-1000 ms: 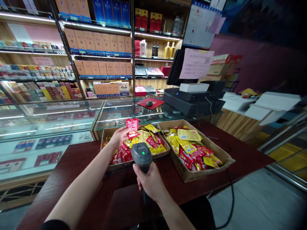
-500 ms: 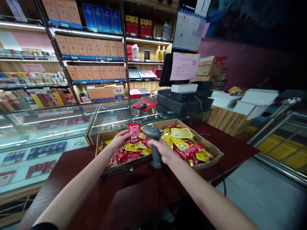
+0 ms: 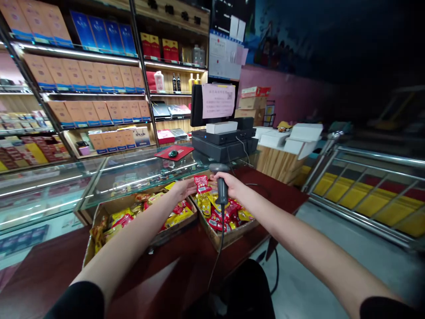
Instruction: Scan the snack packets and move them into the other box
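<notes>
Holding up, centre frame, a small red foil sachet [image 3: 201, 183] in the left hand [image 3: 183, 188], fingers pinching it beside the black corded handheld barcode scanner [image 3: 222, 188], which the clenched right hand [image 3: 229, 184] is keeping head-on to the packet, within reading reach; shallow cardboard trays [image 3: 229, 237] of red-and-yellow snack sachets [image 3: 212, 212] are sitting directly below.

- 1 left hand [image 3: 183, 189] and 1 right hand [image 3: 229, 184], both at 12 o'clock
- 1 barcode scanner [image 3: 222, 190], in the right hand
- 1 red sachet [image 3: 201, 183], at the left hand
- 2 cardboard boxes [image 3: 174, 235], at 12 o'clock
- 1 computer mouse [image 3: 173, 153], at 12 o'clock
- 1 pink notice [image 3: 218, 101], at 1 o'clock
</notes>
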The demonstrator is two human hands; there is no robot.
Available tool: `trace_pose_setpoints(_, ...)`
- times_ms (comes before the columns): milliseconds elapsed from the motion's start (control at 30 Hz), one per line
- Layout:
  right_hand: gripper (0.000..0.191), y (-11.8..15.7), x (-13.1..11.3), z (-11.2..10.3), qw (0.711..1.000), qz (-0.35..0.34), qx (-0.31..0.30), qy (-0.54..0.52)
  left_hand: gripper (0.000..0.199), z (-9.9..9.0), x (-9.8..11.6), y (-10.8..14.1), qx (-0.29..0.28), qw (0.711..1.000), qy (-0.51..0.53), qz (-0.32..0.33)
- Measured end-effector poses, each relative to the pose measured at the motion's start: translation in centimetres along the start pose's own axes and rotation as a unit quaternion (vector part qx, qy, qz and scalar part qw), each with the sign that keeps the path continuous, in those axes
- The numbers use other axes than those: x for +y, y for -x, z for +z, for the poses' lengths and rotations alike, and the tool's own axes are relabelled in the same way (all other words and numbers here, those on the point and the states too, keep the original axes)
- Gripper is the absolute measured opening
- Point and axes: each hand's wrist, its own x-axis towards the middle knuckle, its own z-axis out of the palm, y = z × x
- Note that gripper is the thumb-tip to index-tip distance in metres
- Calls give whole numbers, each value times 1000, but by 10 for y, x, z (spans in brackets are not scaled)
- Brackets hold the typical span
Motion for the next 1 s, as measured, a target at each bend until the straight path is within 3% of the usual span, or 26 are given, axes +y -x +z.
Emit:
trace_pose_setpoints(133, 8, -4, -5, -7, 1000, -8, 26, -4, 16, -8, 7, -3, 49, 999, -16, -6)
trace_pose_setpoints(267, 13, 6, 7, 8, 998, 20, -40, -52, 11, -51, 17, 13, 56, 998, -28, 0)
trace_pose_setpoints(500, 13, 19, 49, 79, 984, 80, -152, -49, 29, -147, 23, 56, 101, 992, -67, 44)
trace_pose_setpoints(633, 10, 12, 81, 119, 977, 115, -178, -25, 34, -183, 15, 77, 123, 985, -103, 56)
trace_pose_setpoints(767, 7, 5, 105, 146, 972, 144, -185, 7, 32, -199, -3, 80, 123, 978, -159, 59)
trace_pose_setpoints(867, 8, 4, 114, 155, 967, 168, -187, 35, 30, -202, -17, 70, 161, 959, -223, 63)
trace_pose_setpoints(1000, 13, 5, 119, 157, 968, 172, -170, 69, 23, -201, -28, 57, 206, 915, -317, 143)
